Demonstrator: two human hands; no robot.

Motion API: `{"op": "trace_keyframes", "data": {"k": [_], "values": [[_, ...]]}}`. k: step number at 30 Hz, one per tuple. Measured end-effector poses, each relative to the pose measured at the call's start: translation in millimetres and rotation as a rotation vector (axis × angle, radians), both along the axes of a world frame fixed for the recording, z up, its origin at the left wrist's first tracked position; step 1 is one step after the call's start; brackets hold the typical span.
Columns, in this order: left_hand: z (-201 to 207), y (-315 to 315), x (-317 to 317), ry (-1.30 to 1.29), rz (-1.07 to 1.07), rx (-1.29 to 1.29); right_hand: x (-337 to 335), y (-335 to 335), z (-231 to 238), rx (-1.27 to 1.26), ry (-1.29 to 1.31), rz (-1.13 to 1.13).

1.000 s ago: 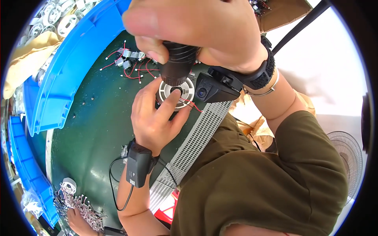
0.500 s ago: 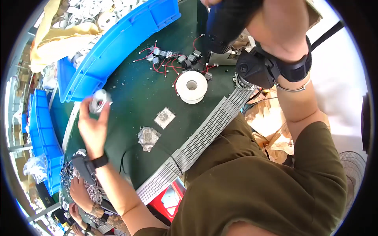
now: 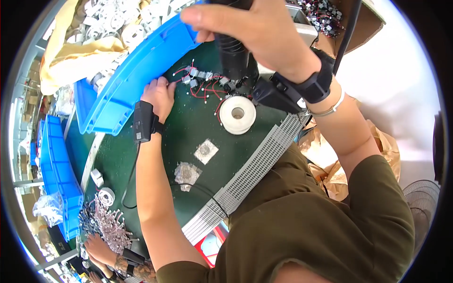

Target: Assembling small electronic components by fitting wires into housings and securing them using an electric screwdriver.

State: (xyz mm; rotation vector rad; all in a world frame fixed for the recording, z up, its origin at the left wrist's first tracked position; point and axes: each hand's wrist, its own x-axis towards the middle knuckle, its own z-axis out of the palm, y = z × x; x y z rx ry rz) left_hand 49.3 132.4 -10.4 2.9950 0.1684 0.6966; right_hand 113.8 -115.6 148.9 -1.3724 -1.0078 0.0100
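My left hand [image 3: 159, 100] reaches beside the blue bin's near wall, its fingers curled in. Its thumb and forefinger close on the end of a red wire [image 3: 177, 80] from a cluster of small grey motors [image 3: 200, 75]. At the top, my right hand [image 3: 264, 35] is wrapped round a black ribbed cylindrical tool [image 3: 233, 54], thumb across its front. The tool's lower end stands over the motors' right side and hides some of them. Closer to me lies a white spool [image 3: 237, 115]. Two white ring-shaped parts [image 3: 106, 196] rest on the table at left.
The blue bin [image 3: 125, 94] holds many white plastic parts [image 3: 111, 21]. Two whitish patches [image 3: 206, 151] sit on the green table, near a perforated grey strip [image 3: 252, 165] at its edge. Another person's hand [image 3: 100, 249] is by bundled wires [image 3: 111, 221]. A cardboard box stands upper right.
My left hand has let go of the white ring-shaped part and moved right to the motors' wires. The right hand has come left and down with the black tool.
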Motion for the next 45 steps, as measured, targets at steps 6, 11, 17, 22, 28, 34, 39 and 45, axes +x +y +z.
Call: {"op": "trace_keyframes", "data": {"k": [6, 11, 17, 22, 28, 34, 39, 45], "values": [[40.3, -24.1, -1.7, -0.055, -0.143, -0.705, -0.4, -8.2, -42.0, 0.373, -0.64, -0.543], [76.6, -40.7, -16.7, -0.027, -0.179, -0.674, -0.2, 15.9, -71.9, -0.201, -0.442, -0.04], [94.0, -27.1, -23.6, -0.075, -0.158, -0.594, 6.8, 26.1, -78.1, -0.375, -0.365, 0.004], [124.9, -26.0, -39.1, -0.128, -0.271, -0.813, 4.7, 21.7, -76.0, -0.302, -0.297, 0.049], [148.3, -69.1, -53.9, -0.062, -0.412, -0.758, -6.6, 13.6, -57.3, -0.234, -0.299, 0.252], [150.3, -19.1, -18.4, -0.535, -0.279, -1.136, -11.6, -14.6, -56.3, -0.298, 0.094, 0.35], [142.0, 55.1, 89.8, -0.073, -0.059, 0.059, -8.6, -13.4, -59.4, -0.276, 0.08, 0.343], [123.8, 61.5, 119.5, -0.088, -0.163, 0.245, -15.1, -30.4, -52.1, -0.281, 0.184, 0.288]]}}
